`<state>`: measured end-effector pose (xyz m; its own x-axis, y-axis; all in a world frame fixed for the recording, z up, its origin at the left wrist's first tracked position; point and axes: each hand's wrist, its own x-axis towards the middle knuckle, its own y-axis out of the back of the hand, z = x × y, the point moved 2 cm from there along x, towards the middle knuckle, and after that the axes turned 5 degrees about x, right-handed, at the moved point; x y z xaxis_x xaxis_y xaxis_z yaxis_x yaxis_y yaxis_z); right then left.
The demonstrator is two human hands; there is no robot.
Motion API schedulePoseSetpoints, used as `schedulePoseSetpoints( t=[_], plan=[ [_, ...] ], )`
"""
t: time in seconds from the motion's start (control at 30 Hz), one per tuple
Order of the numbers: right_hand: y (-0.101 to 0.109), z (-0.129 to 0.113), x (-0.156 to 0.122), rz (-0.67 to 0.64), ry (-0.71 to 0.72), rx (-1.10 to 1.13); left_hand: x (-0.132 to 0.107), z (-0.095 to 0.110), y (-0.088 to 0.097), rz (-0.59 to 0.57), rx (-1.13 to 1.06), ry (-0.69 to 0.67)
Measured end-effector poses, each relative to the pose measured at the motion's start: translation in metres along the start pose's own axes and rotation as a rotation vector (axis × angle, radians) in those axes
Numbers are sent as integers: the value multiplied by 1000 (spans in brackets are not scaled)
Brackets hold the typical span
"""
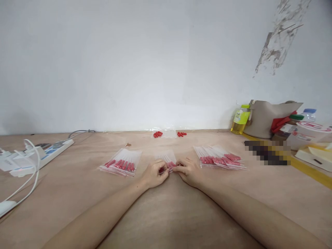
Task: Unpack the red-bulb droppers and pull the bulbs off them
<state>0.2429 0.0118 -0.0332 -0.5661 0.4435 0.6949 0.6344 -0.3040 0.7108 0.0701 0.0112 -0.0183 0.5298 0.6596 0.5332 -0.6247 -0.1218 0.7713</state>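
Note:
My left hand [155, 174] and my right hand [188, 171] meet at the middle of the wooden table [166, 214]. Both are closed in a pinch on the near edge of a small clear zip bag [168, 159] holding several red pieces. A pile of similar filled bags [121, 162] lies to the left of my hands. Another pile of filled bags [220, 158] lies to the right. Farther back, near the wall, loose red pieces [157, 134] rest on clear plastic, with a few more red pieces [181, 134] beside them.
A white power strip [44, 155] with plugs and cables sits at the left edge. At the back right stand a yellow bottle [240, 120], a beige bag [267, 117], a white tub [308, 135] and a blurred-out patch [267, 153].

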Motion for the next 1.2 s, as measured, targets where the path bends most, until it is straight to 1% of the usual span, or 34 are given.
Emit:
schedulePoseSetpoints(
  t=[0.13,0.2,0.37,0.5,0.57,0.83,0.93,1.0,1.07,1.13,1.2],
  plan=[
    [-1,1,0,-1,-12,118,3,4,0,-18,-47,-92],
    [-1,2,0,-11,-16,134,4,4,-2,-39,-65,-106],
    [-2,2,1,-40,-36,147,4,2,-6,-80,-106,-16],
    [-3,0,2,-12,-118,88,2,3,-9,-69,-85,20],
    [-4,-1,3,-18,-139,89,1,3,-10,-57,-79,32],
    [-3,-3,5,-45,-125,76,0,2,-12,-44,-45,70],
    [-2,-7,5,-91,-67,79,0,-1,-12,-17,-18,124],
    [-1,-8,5,-103,-58,92,-1,-2,-11,-7,-26,154],
    [2,-7,3,-100,-78,153,-1,-2,-9,10,-51,161],
    [5,-6,1,-113,-94,265,-1,-2,-5,42,-65,176],
    [9,-4,-2,-131,-107,384,-1,-4,2,44,-44,197]
  ],
)
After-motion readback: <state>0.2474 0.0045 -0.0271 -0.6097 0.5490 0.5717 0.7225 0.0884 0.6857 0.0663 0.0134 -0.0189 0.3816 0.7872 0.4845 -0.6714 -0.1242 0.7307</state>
